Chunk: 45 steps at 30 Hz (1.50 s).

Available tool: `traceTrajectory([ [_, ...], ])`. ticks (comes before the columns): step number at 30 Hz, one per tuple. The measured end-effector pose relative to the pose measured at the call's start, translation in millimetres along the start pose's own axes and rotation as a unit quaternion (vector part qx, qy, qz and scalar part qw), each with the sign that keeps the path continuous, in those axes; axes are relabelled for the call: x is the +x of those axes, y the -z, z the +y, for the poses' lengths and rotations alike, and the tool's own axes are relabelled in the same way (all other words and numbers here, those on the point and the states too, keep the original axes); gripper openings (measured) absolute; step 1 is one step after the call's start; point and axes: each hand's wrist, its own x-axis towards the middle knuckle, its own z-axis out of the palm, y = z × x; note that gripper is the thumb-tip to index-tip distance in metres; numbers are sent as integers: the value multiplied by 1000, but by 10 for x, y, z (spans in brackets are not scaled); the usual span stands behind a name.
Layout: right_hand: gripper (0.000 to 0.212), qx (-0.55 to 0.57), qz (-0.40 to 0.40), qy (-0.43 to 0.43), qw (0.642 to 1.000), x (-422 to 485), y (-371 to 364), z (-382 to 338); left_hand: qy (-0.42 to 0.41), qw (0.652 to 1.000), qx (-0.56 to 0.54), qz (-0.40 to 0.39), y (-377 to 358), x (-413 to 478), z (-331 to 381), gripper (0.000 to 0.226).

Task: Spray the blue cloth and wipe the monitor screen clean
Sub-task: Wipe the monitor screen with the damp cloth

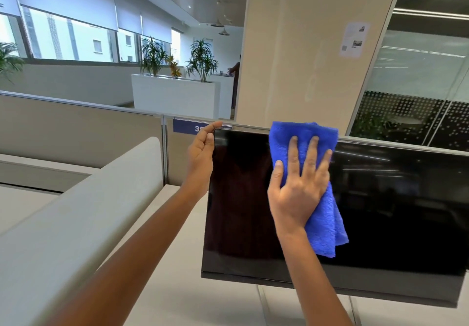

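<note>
A black monitor (396, 211) stands on the desk with its dark screen facing me. My right hand (297, 186) lies flat, fingers spread, and presses a folded blue cloth (327, 214) against the upper left part of the screen. The cloth sticks out above my fingertips at the top edge and hangs down below my palm. My left hand (201, 153) grips the monitor's upper left corner, thumb on the top edge and fingers behind the frame. No spray bottle is in view.
A beige cubicle partition (76, 132) runs behind the monitor, carrying a blue number label (187, 126). A padded divider (83, 198) slants along the left. The white desk surface (177, 262) lies below. A wide pillar (304, 46) rises behind; planters (175, 94) stand far back.
</note>
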Motion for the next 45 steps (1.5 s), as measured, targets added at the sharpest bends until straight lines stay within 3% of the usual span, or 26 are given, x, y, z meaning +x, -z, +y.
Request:
traceTrajectory([
  [7, 45, 47, -57, 138, 988, -359, -141, -691, -7, 998, -38, -46, 40, 46, 1, 30],
  [12, 44, 28, -56, 154, 986, -371, -175, -665, -84, 980, 136, -116, 194, 120, 74, 37],
  [15, 43, 20, -45, 173, 984, -346, -150, -612, -135, 957, 228, -116, 194, 149, 120, 37],
  [20, 36, 20, -34, 184, 982, -365, -134, -645, -150, 944, 268, -118, 63, 177, 264, 34],
  [23, 31, 25, -33, 197, 979, -343, -127, -629, -176, 909, 332, -182, -63, 173, 332, 42],
  [26, 29, 20, -29, 209, 977, -295, -115, -524, -218, 892, 350, -184, -116, 147, 295, 31],
  [28, 31, 12, -25, 214, 976, -258, -90, -427, -239, 886, 357, -177, -105, 116, 235, 53],
  [30, 34, -6, -22, 212, 977, -213, -62, -292, -256, 873, 374, -181, -94, 101, 171, 75],
  [36, 38, -63, 5, 179, 982, 30, 44, 312, -239, 864, 410, -170, -91, 113, 47, 91],
  [42, 35, -119, 36, 96, 988, 259, 192, 941, -227, 871, 404, -165, -87, 100, 31, 92],
  [45, 39, -99, 21, 8, 995, 336, 260, 1150, -229, 861, 424, -161, -87, 81, 49, 93],
])
